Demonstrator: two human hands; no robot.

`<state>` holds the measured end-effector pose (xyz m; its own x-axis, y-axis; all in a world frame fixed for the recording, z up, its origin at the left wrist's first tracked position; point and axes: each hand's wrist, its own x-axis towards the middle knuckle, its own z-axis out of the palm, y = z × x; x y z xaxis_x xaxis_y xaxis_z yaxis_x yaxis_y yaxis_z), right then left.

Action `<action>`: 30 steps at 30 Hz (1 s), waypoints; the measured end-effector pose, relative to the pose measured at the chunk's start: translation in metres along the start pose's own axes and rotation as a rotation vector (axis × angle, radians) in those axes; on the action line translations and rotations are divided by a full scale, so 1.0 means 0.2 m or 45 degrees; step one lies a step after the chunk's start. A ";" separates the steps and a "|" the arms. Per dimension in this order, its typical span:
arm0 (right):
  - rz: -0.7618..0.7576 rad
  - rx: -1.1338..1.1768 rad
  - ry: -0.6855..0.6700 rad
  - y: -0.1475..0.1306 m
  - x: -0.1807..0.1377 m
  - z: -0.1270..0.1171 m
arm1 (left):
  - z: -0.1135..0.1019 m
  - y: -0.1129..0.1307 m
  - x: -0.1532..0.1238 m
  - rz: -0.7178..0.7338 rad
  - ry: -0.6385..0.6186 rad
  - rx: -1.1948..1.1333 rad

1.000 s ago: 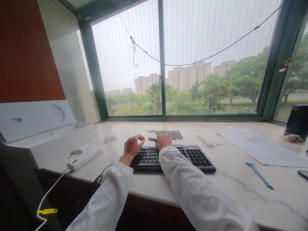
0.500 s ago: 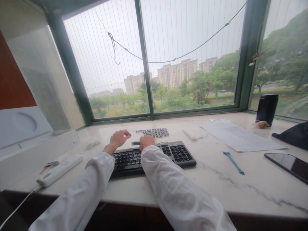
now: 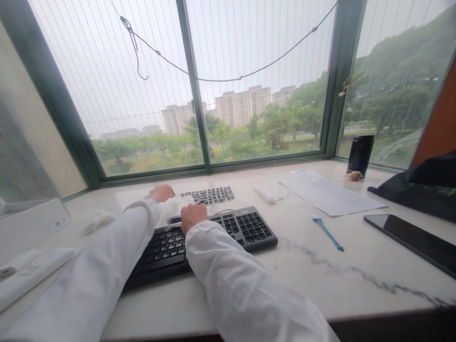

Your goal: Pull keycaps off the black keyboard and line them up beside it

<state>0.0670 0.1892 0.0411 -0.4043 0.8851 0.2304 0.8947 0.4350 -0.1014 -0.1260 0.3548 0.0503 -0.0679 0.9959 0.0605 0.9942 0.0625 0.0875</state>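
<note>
A black keyboard (image 3: 254, 228) lies on the counter, its keycaps off over at least the number block. Above its back edge my right hand (image 3: 193, 217) is closed in a fist round a brush (image 3: 174, 220), whose dark bristles stick out to the left. Rows of loose dark keycaps (image 3: 212, 194) lie behind the keyboard. At the left end of these rows is my left hand (image 3: 162, 192), fingers pinched together. Whatever sits between its fingertips is too small to make out. My left sleeve covers part of the keyboard's left side.
A blue tool (image 3: 328, 234), a phone (image 3: 409, 240) and a printed sheet (image 3: 331, 194) lie to the right. A black cylinder (image 3: 360, 156) stands by the window. On the left are a white power strip (image 3: 39, 273), a white box (image 3: 42, 221) and a crumpled bag (image 3: 99, 222).
My left hand has moved away from the right hand, back toward the keycap rows. My right hand stays over the keyboard with the brush. The view has turned right.
</note>
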 end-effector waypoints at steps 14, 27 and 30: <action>0.041 0.057 0.062 -0.01 -0.03 -0.01 | 0.11 -0.05 0.33 0.078 -0.130 0.055; 0.056 0.059 0.059 -0.01 -0.03 0.00 | 0.13 -0.05 0.35 0.114 -0.101 0.014; 0.058 0.056 0.055 -0.01 -0.02 0.00 | 0.12 -0.06 0.33 0.117 -0.076 0.017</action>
<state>0.0671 0.1841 0.0402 -0.3541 0.8965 0.2661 0.9024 0.4023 -0.1545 -0.1398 0.4218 0.0295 0.0283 0.9996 0.0085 0.9971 -0.0288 0.0708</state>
